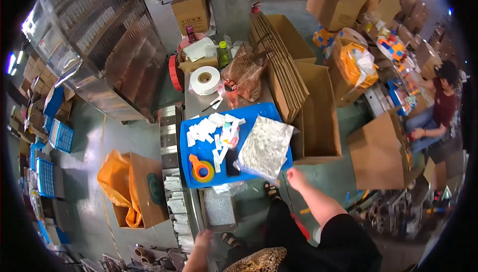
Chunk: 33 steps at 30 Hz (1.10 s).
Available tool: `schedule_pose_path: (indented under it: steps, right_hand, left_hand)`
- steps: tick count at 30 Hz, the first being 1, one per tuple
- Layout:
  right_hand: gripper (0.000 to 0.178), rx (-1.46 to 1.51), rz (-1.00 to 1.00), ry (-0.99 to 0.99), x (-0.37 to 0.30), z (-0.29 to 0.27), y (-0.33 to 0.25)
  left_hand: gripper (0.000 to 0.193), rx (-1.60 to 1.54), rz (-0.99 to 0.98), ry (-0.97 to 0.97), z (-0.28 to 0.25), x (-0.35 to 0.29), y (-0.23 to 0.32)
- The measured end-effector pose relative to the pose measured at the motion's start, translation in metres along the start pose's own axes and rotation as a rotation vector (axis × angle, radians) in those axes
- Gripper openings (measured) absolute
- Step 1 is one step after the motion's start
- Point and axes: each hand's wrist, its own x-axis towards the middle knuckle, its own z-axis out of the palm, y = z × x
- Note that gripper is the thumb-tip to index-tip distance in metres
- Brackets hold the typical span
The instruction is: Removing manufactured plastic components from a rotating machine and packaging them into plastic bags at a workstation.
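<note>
On the blue tray (pixel 271 110) lies a clear plastic bag (pixel 265 147) packed with many small white pieces. Just right of the bag's near corner is my right hand (pixel 297 178), its fingers curled; whether anything is inside them is hidden. My left hand (pixel 203 239) hangs low beside the metal rail, smeared by motion, and its fingers cannot be read. Loose white slips (pixel 206 127) are heaped on the tray's left half. An orange tape dispenser with a yellow tape roll (pixel 203 171) sits at the tray's near left.
Behind the tray are a white label roll (pixel 204 80), a leopard-print bag (pixel 246 80) and a green-capped bottle (pixel 223 53). Flattened cartons (pixel 279 63) and an open carton (pixel 321 117) stand right. A lined carton (pixel 144 192) and wheeled rack (pixel 107 48) stand left. A person (pixel 440 102) sits far right.
</note>
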Motion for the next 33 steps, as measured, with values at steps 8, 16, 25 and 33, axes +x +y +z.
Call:
schedule_pose_path:
  steps: [8,16,25,33]
  right_hand:
    - [0.021,-0.138,-0.246,-0.099,0.240,-0.016,0.007]
    - [0.050,-0.019,0.069,-0.586,0.325,0.031,0.022]
    - [0.067,0.228,0.271,-0.934,0.336,0.038,0.053]
    - [0.048,0.536,0.317,-0.728,0.184,-0.048,0.046]
  left_hand:
    - [0.045,-0.193,-0.284,-0.264,0.221,0.016,0.150]
    - [0.069,-0.744,-0.393,-0.235,0.302,0.088,0.241]
    - [0.059,-1.186,-0.254,-0.434,0.343,0.087,0.253]
    - [0.067,-0.745,0.180,-0.593,0.267,-0.020,0.223]
